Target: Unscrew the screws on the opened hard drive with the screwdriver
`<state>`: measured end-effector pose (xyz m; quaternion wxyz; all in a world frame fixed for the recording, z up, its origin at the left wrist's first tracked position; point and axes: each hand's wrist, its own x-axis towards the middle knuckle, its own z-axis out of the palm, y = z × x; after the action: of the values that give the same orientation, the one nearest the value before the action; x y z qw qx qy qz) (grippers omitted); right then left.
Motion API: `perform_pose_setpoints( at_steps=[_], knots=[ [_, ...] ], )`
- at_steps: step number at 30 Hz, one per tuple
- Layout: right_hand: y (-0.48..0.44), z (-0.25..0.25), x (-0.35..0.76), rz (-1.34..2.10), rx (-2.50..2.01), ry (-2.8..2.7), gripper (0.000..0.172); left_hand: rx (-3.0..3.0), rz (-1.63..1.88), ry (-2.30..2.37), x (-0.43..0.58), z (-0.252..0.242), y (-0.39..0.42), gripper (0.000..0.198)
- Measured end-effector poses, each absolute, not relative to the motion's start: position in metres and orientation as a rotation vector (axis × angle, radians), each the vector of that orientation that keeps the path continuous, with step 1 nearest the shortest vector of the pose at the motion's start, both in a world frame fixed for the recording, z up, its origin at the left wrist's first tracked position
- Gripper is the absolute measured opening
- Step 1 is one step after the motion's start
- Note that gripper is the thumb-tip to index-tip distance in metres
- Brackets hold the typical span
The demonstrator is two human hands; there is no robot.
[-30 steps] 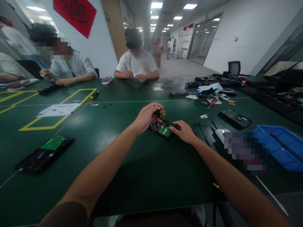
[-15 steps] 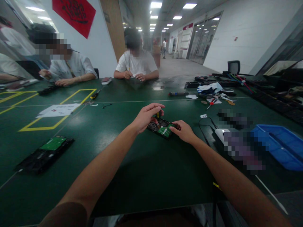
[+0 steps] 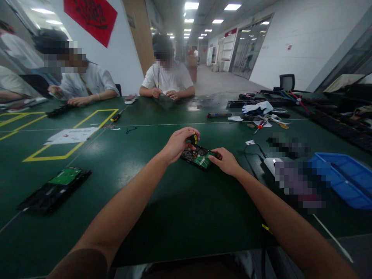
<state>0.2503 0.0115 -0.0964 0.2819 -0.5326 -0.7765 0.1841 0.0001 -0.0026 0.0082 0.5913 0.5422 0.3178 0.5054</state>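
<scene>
My left hand (image 3: 178, 145) is closed around the yellow-and-black handle of a screwdriver (image 3: 194, 138), held over the far left part of a hard drive (image 3: 201, 159). The screwdriver's tip is hidden by my fingers. Lying flat on the green table, the hard drive sits in a black frame with its green circuit board facing up. My right hand (image 3: 225, 161) grips the drive's right end, thumb on top near the board. A second drive of the same look, in a black frame (image 3: 55, 190), lies apart at the left.
A blue tray (image 3: 345, 180) stands at the right, beside a white device with a cable (image 3: 271, 166). Gloves (image 3: 258, 108), a red screwdriver (image 3: 260, 126) and black parts lie at the back right. A yellow-black screwdriver (image 3: 116, 116) is at the back left. Co-workers (image 3: 168, 79) sit across the table.
My left fingers have shifted around the screwdriver, and more of its yellow-and-black handle shows, tilted differently. My right hand and the hard drive stay in place.
</scene>
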Motion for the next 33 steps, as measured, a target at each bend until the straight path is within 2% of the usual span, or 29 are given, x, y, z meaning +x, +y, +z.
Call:
perform_pose_setpoints(
  at_steps=[33],
  knots=[
    [0.0121, -0.0956, 0.2506, 0.530, -1.426, -2.082, 0.039, 1.276, 1.141, 0.697, 0.0021, 0.0081, -0.0033, 0.020]
  ],
)
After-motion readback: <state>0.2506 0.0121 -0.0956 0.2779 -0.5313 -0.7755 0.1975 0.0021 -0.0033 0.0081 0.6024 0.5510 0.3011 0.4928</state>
